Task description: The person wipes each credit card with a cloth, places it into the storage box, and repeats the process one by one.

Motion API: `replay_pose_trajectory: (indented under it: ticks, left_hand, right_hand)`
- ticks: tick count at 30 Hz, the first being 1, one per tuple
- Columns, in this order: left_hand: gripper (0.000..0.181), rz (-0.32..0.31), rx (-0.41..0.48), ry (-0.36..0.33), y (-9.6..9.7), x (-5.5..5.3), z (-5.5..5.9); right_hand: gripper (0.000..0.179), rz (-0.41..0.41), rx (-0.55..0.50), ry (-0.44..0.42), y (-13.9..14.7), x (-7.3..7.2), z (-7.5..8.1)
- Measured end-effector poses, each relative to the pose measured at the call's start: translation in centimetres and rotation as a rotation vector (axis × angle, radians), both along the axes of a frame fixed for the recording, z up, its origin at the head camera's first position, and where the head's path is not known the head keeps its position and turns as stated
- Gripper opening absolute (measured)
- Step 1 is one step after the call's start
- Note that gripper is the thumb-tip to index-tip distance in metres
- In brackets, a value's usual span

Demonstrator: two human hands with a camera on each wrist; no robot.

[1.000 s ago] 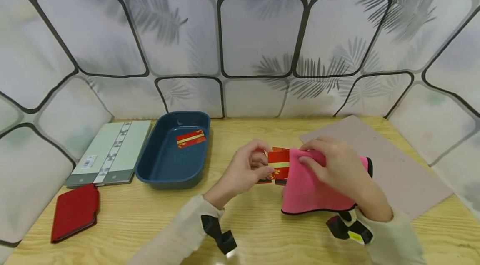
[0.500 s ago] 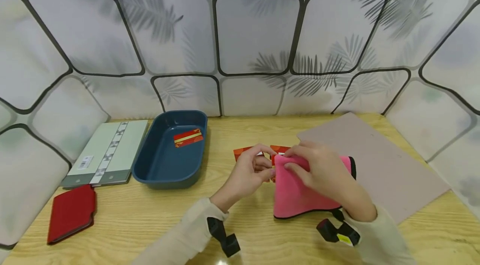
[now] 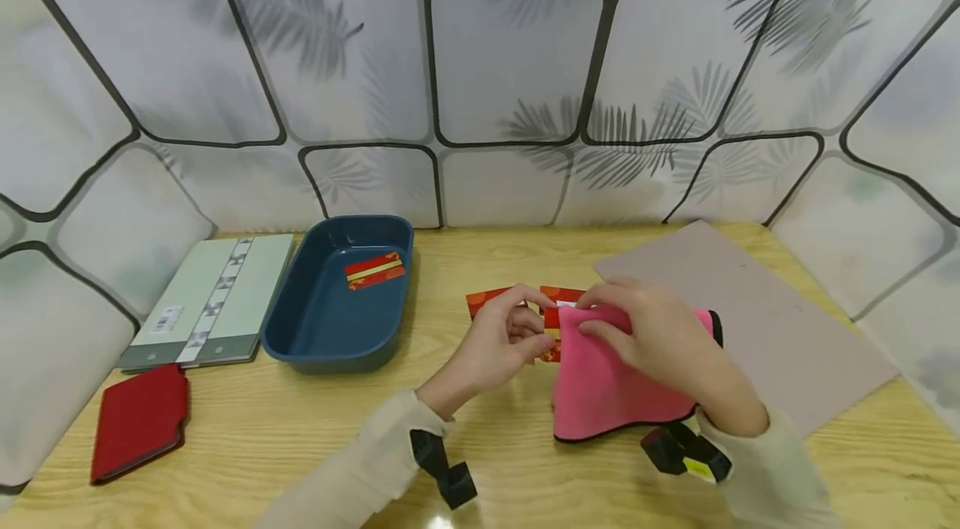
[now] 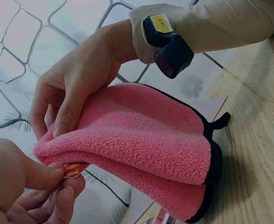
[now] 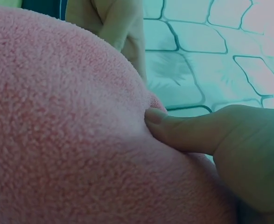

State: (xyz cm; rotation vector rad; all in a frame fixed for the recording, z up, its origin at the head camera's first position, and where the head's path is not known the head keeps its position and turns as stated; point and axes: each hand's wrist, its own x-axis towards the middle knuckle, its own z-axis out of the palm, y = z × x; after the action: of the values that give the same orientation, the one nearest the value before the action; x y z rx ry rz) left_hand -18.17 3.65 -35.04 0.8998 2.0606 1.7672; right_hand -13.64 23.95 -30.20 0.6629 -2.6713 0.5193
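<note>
A small red card with a gold band (image 3: 551, 352) is pinched between the thumb and fingers of my left hand (image 3: 504, 339). My right hand (image 3: 651, 331) grips a folded pink fleece cloth with black edging (image 3: 611, 387), which covers the card's right part. In the left wrist view only a corner of the card (image 4: 75, 171) shows below the fold. My right thumb (image 5: 179, 130) presses into the cloth in the right wrist view. Just behind the hands, two more red cards show, one at left (image 3: 483, 301) and one at right (image 3: 561, 294), both partly hidden.
To the left stands a blue tray (image 3: 322, 329) with one red and gold card (image 3: 375, 271) in it. Farther left lie a pale green notebook (image 3: 198, 296) and a red wallet-like case (image 3: 141, 422). A greyish-pink sheet (image 3: 765, 321) lies at right. A patterned curtain (image 3: 517, 62) closes the back.
Both hands, the held card and the cloth shifted left, then the cloth moved slightly back right. The cloth now covers more of the card than a second ago.
</note>
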Motion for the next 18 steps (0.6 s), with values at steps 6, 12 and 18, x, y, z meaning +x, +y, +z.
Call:
replay_pose_trajectory:
  ticks: [6, 12, 18]
  left_hand:
    - [0.029, -0.001, 0.003, -0.016, -0.3, -0.1, 0.6]
    - [0.032, -0.002, -0.003, -0.026, -0.9, -0.2, 1.3]
    - [0.033, 0.002, 0.002, -0.012, -1.2, -0.3, 1.4]
  right_hand:
    - [0.020, -0.036, 0.016, -0.018, 1.1, 0.1, 0.7]
    - [0.020, -0.058, 0.016, -0.011, 2.0, 0.2, 1.1]
    - [0.021, -0.073, 0.021, 0.002, 2.4, 0.1, 1.1]
